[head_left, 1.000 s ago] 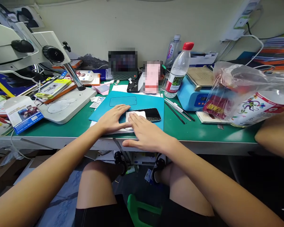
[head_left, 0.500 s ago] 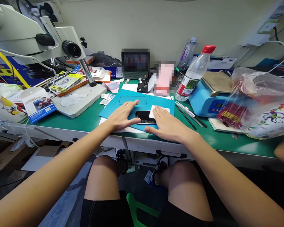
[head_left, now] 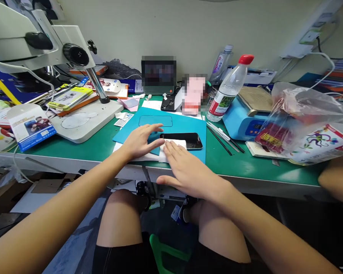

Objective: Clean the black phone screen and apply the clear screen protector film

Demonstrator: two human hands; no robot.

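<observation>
A black phone (head_left: 188,139) lies screen up on a blue mat (head_left: 177,125) near the front edge of the green bench (head_left: 246,167). My left hand (head_left: 140,141) rests flat on the mat with its fingers stretched out, touching the phone's left end. My right hand (head_left: 185,169) lies flat with fingers together, pressing a white cloth (head_left: 175,144) onto the left part of the phone. Its right end stays uncovered.
A microscope (head_left: 45,42) on a white base (head_left: 82,123) stands at the left among boxes. A water bottle (head_left: 228,89), a blue heating plate (head_left: 248,114), tweezers (head_left: 220,133) and a plastic bag (head_left: 303,110) sit to the right. Another person's arm (head_left: 337,182) enters at the right edge.
My right hand has slid the white cloth leftward along the phone, from its right end to its left part. The left hand stayed at the phone's left end.
</observation>
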